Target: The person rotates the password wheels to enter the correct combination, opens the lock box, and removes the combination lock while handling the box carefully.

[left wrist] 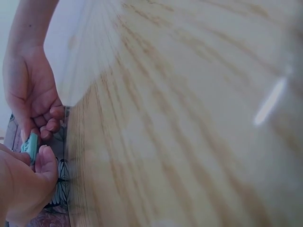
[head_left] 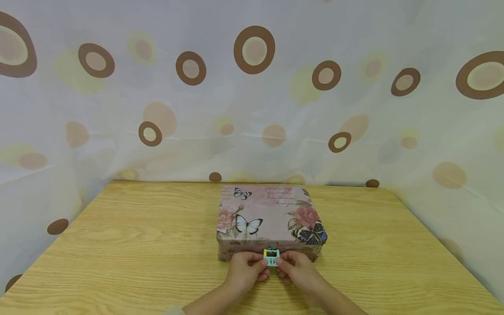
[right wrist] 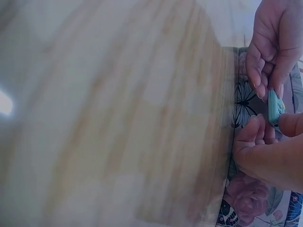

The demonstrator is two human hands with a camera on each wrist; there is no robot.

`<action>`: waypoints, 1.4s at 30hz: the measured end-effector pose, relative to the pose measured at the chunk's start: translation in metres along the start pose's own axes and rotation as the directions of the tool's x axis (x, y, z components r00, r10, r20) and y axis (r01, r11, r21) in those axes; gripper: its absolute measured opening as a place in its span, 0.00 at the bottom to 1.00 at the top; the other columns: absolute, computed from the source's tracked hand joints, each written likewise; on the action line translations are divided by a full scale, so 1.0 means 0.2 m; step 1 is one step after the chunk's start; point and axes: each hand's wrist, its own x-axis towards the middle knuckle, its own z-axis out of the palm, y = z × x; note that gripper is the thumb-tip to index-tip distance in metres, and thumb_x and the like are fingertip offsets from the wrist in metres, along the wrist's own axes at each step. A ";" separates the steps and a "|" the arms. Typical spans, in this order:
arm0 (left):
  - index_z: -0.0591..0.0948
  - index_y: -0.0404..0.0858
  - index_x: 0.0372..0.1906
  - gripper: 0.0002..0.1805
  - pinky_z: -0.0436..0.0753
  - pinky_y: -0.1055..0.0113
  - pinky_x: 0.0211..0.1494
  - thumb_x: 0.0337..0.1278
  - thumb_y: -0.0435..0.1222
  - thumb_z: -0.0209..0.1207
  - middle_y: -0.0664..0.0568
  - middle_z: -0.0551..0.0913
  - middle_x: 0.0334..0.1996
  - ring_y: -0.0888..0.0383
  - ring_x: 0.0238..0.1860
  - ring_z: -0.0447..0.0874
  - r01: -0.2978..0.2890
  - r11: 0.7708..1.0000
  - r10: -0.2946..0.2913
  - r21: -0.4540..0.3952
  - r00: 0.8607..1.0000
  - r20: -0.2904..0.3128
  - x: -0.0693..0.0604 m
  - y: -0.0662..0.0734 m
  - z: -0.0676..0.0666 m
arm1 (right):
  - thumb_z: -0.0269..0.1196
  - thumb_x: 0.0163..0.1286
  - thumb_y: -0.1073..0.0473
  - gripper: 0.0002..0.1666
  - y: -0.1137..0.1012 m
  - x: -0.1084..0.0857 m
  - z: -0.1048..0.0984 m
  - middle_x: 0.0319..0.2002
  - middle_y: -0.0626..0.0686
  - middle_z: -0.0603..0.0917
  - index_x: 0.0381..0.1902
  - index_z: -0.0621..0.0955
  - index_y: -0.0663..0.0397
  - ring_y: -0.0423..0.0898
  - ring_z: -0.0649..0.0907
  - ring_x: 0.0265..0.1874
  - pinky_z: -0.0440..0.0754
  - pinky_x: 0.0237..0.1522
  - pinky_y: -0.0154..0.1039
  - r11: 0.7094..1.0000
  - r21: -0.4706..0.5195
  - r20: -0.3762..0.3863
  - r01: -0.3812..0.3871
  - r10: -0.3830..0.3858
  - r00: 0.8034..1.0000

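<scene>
A small mint-green combination padlock (head_left: 271,260) with a yellow part hangs at the metal clasp (head_left: 272,246) on the front of a pink floral box (head_left: 260,214), whose lid is down. The left hand (head_left: 245,271) pinches the padlock's left side, and the right hand (head_left: 301,271) pinches its right side, thumbs at the front. In the left wrist view the padlock (left wrist: 30,146) sits between the left hand (left wrist: 26,182) and the right hand (left wrist: 35,90). The right wrist view shows the padlock (right wrist: 274,109) between the fingertips; its dial digits are too small to read.
The box stands on a wood-grain table (head_left: 138,245), near its middle. Behind the table and at both sides hangs a pale curtain (head_left: 220,105) with brown and yellow circles. Light reflects on the tabletop (left wrist: 189,142) in the wrist views.
</scene>
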 end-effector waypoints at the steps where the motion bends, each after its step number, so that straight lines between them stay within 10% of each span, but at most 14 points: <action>1: 0.77 0.17 0.39 0.10 0.87 0.71 0.31 0.56 0.23 0.56 0.40 0.82 0.25 0.64 0.24 0.81 -0.006 1.000 0.006 -0.008 1.000 0.001 0.00 0.00 0.00 | 0.52 0.70 0.62 0.13 0.00 0.00 0.00 0.27 0.49 0.76 0.38 0.74 0.72 0.41 0.74 0.27 0.77 0.27 0.32 1.000 -0.004 0.004 0.003 -0.003 1.000; 42: 0.78 0.17 0.37 0.08 0.87 0.68 0.30 0.55 0.22 0.56 0.40 0.82 0.23 0.63 0.23 0.81 -0.017 0.999 0.017 0.030 0.999 -0.027 0.00 0.00 0.01 | 0.53 0.69 0.63 0.13 0.01 0.01 -0.01 0.28 0.49 0.78 0.40 0.74 0.73 0.41 0.76 0.29 0.78 0.30 0.34 1.000 0.013 0.016 -0.015 0.014 1.000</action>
